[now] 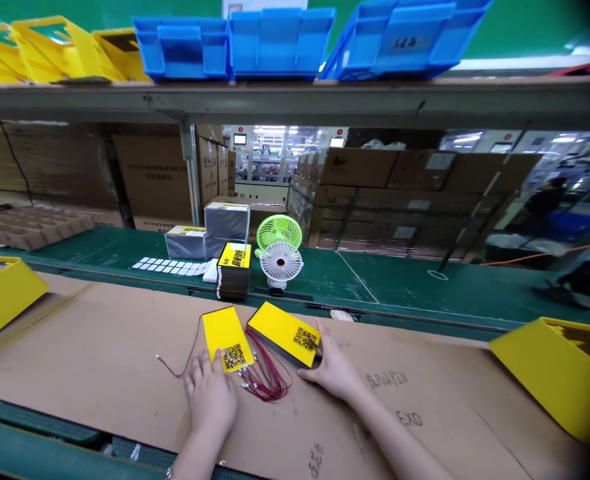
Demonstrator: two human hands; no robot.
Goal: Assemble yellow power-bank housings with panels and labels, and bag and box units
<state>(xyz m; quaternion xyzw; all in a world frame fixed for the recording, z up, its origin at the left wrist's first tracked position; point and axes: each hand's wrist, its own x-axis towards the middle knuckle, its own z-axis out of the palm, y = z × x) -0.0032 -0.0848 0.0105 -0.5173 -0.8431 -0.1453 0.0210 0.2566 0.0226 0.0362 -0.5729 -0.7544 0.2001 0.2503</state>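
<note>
My left hand (211, 393) lies at the lower left corner of a thin yellow-faced panel (223, 328) with a QR code. Its fingers are spread and rest on the panel's lower edge. Further right, my right hand (335, 365) grips the right end of a thicker yellow-topped stack (278, 327) with dark sides, also bearing a QR code. The fingers are at its far end and the thumb at its near edge. Between the two lies a bundle of red and black wires (269, 380) tipped with small white connectors. A single wire (187, 370) curls out left of the panel.
Cardboard (109, 347) covers the worktop. Behind stand a yellow-topped black stack (233, 273), a small fan (281, 261), white labels (169, 266) and wrapped grey stacks (226, 230). Yellow bins (549, 373) flank both sides. Overhead, a shelf holds blue bins (279, 43).
</note>
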